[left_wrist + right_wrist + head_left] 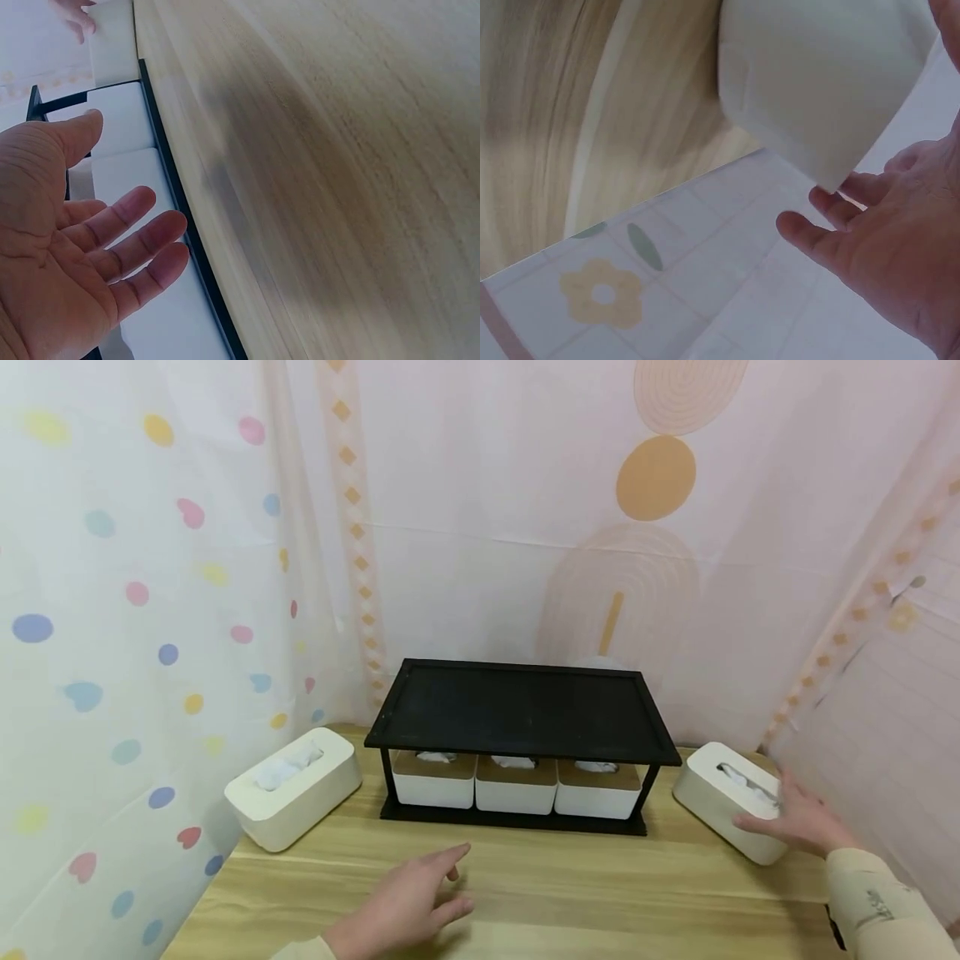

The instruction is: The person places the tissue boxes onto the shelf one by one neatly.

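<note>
A white tissue box [731, 802] stands at an angle near the table's right edge, tissue showing in its top slot. My right hand [808, 818] spans its near end, thumb on the left side and fingers on the right. In the right wrist view, those fingers [825, 240] are spread and loosely bent, some reaching the box's corner [832, 161]. My left hand [408, 897] hovers above the table's front, holding nothing. From the left wrist, its fingers [150, 232] look relaxed and apart, with the black rack [176, 176] behind them.
A black rack [517, 710] stands mid-table, with three white boxes with brown tops [517, 789] side by side beneath its top panel. Another white tissue box [296, 797] sits angled at the left table edge. Patterned curtains [480, 527] enclose the wooden table [570, 885].
</note>
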The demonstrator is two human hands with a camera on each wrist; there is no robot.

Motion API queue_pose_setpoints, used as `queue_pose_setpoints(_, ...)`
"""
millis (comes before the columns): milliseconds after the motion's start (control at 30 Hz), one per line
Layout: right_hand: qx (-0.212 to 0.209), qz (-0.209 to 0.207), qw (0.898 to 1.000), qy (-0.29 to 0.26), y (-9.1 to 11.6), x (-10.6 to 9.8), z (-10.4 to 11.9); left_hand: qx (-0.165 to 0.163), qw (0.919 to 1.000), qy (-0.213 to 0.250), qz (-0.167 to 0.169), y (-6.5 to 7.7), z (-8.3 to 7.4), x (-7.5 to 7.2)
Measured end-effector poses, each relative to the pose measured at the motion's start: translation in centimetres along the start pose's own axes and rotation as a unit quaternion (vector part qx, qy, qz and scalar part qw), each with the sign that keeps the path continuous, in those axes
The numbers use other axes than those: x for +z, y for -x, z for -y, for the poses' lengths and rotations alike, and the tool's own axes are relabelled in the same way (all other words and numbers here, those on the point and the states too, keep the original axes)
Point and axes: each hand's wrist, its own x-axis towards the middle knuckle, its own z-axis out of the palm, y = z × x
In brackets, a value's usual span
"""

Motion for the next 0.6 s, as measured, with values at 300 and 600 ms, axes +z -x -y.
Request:
queue_pose_setpoints(300,0.001,-0.010,1.000,-0.006,0.7,0.2,-0.8,-0.004,0.9998,0.016,0.014,-0.2,0.2,0.0)
queue_pose_setpoints(600,-0.013,-0.043,0.999,-0.015,3.7,-0.6,-1.7,0.005,0.9999,0.005,-0.014,-0.5,0.0,-0.2)
